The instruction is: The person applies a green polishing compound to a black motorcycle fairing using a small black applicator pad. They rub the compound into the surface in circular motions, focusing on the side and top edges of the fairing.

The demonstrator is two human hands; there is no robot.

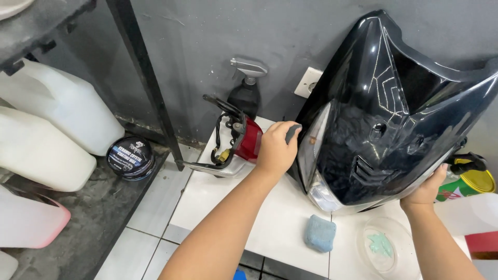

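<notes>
A large glossy black motorcycle front cover (394,119) with a headlight lens stands tilted on a white tiled counter (218,192), leaning toward the grey wall. My left hand (276,148) is closed around a dark grey handle-like object (293,132) at the cover's left edge. My right hand (426,189) grips the cover's lower right edge. A blue applicator sponge (319,233) lies on the counter below the cover.
A red tail-light unit with wires and chrome bracket (236,142) lies left of my left hand. A black spray bottle (246,91) stands at the wall. A round wax tin (129,158), white jugs (57,103), a clear lid (381,246) and a green can (467,184) are nearby.
</notes>
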